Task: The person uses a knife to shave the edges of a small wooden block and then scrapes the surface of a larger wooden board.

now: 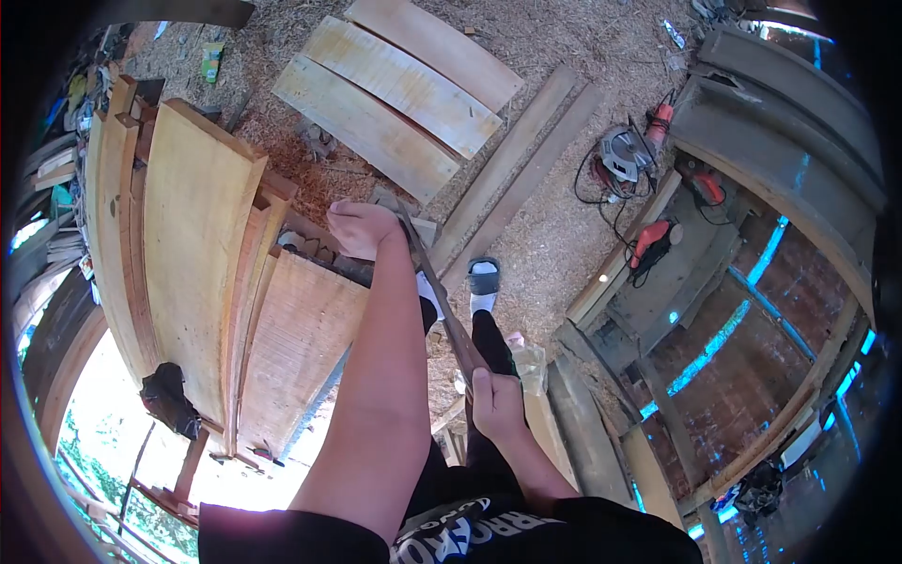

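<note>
My right hand (pixel 496 402) is wrapped round the near end of a long, narrow dark wooden strip (pixel 443 305). The strip slants away from me, up and to the left. Close to its far end, my left hand (pixel 362 228) has its fingers curled in; whatever they hold, if anything, is hidden. Beside that hand lies a short greyish piece (pixel 385 197) whose kind I cannot make out. Just below the hand is the end of a wide pale board (pixel 305 315).
Tall planks (pixel 193 244) lean at left, a black bag (pixel 169 399) on them. Three boards (pixel 399 89) lie on shavings ahead, with two long beams (pixel 517 174) to their right. A circular saw (pixel 628 153) and red power tools (pixel 651 246) sit at right. My sandalled foot (pixel 484 277) stands between.
</note>
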